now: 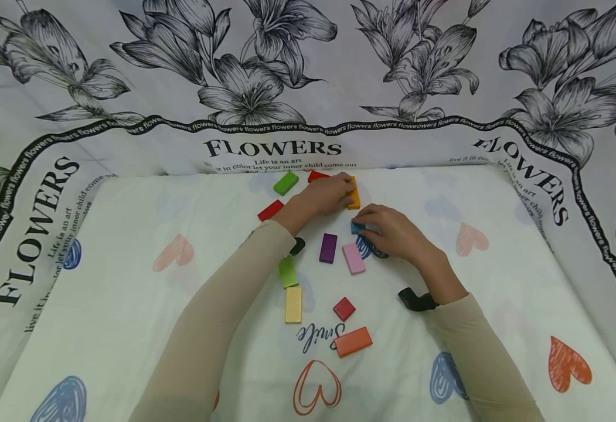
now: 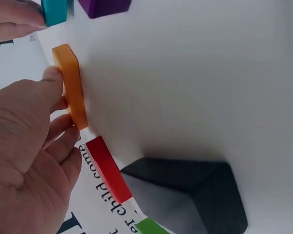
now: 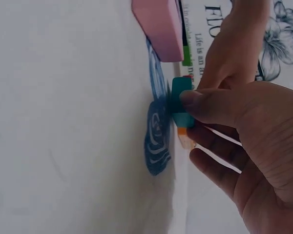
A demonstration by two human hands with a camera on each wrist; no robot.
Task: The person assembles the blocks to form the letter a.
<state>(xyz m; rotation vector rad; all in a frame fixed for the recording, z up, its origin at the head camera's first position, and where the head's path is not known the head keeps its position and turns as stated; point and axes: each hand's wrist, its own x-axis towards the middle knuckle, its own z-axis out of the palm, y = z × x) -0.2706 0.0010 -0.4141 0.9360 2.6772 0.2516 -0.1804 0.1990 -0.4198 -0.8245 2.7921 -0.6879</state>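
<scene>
At the far part of the cloth my left hand (image 1: pixel 329 194) holds an orange block (image 2: pixel 73 87) by its side, thumb towards one end and fingertips at the other. My right hand (image 1: pixel 396 231) pinches a small teal block (image 3: pixel 181 101) between thumb and fingers, just nearer to me than the orange one. A purple block (image 1: pixel 328 248) and a pink block (image 1: pixel 354 258) lie near the right hand. Behind the left hand, a red block (image 1: pixel 317 175) is partly covered.
A green block (image 1: pixel 286 183) and another red block (image 1: pixel 271 210) lie left of the left hand. Nearer to me are a lime block (image 1: pixel 288 272), a pale yellow block (image 1: pixel 293 305), a dark red block (image 1: pixel 344 309) and an orange-red block (image 1: pixel 353 341). The white cloth (image 1: pixel 223 363) has printed hearts.
</scene>
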